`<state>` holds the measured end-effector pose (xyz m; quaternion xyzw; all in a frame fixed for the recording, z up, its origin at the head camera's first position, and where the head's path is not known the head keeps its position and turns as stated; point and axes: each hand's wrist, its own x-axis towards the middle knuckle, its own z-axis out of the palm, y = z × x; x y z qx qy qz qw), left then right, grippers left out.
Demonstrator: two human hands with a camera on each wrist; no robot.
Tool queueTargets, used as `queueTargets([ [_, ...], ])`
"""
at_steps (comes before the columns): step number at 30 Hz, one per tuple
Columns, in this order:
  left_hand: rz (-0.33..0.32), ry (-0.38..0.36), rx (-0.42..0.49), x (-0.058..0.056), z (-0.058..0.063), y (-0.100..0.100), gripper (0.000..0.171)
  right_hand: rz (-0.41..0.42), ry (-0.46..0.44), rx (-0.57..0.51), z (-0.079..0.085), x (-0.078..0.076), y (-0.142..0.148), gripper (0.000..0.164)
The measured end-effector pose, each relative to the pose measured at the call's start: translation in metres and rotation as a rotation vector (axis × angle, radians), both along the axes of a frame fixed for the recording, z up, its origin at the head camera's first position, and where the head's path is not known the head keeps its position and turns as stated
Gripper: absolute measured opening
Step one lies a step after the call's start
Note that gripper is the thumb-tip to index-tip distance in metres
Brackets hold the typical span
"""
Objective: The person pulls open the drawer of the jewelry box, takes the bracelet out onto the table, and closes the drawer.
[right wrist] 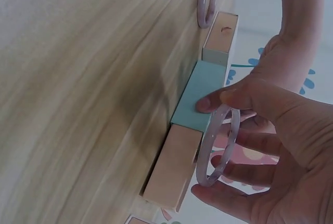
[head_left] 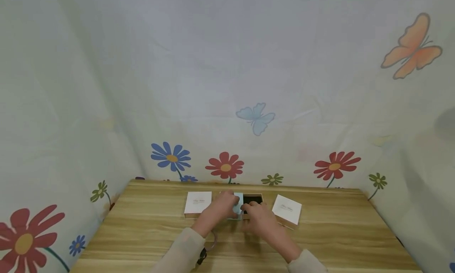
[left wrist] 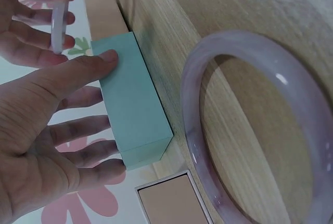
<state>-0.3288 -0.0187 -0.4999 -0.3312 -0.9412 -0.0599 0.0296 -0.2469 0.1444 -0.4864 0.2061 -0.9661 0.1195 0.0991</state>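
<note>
the right hand (head_left: 261, 217) pinches a pale lilac bangle (right wrist: 204, 159) at its eleven o'clock, near the left hand (head_left: 224, 205), which grips a teal box (left wrist: 132, 91) between thumb and fingers. a tan-sided box (right wrist: 173, 166) with a dark interior stands just past the right hand at twelve. a second bangle (left wrist: 191, 104) is beside the left forearm, toward six. white boxes flank at nine (head_left: 198, 204) and three (head_left: 287, 209); the table's (head_left: 142, 225) far edge is near at twelve, with wood spreading wider beyond both white boxes.
</note>
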Motion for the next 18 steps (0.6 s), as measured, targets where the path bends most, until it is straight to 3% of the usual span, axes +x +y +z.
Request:
queueTargets([
  [5, 0.0, 0.004, 0.004, -0.001, -0.003, 0.001, 0.034, 0.042, 0.078, -0.012, -0.005, 0.002, 0.0, 0.03],
  [9, 0.003, 0.008, 0.007, -0.001, -0.004, 0.0, 0.036, 0.046, 0.069, -0.006, -0.008, 0.003, 0.0, 0.024],
  [18, 0.02, -0.019, 0.019, -0.001, -0.004, 0.001, 0.04, -0.047, -0.138, -0.002, -0.014, 0.002, -0.005, 0.042],
])
